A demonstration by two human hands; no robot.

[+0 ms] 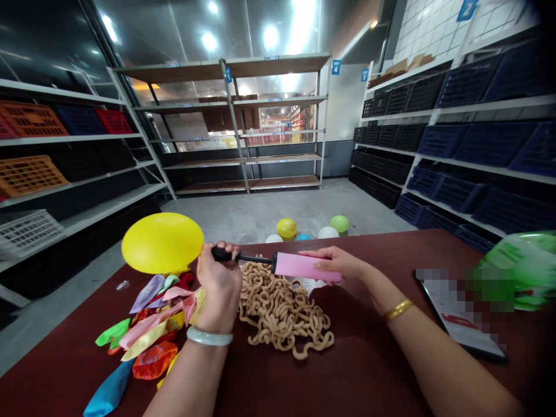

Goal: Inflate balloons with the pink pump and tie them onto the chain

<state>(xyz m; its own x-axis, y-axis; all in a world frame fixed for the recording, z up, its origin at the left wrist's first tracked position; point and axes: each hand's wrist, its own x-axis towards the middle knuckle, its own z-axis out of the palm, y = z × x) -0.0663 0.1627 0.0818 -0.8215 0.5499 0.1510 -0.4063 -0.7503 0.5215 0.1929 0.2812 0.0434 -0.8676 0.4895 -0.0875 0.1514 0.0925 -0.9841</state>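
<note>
My left hand is closed around the black end of a small hand pump. An inflated yellow balloon sits right against that hand, on its left; I cannot tell how it is attached. My right hand grips the pump's pink barrel from the right, fingers lying along it. A thin black rod joins the barrel to the black end. Both hands hover just above a dark red table.
Several flat coloured balloons lie left of my left wrist. A heap of tan curly strands lies under the pump. A flat card or device and a green bag are at the right. Several inflated balloons rest on the floor. Shelving with crates lines both sides.
</note>
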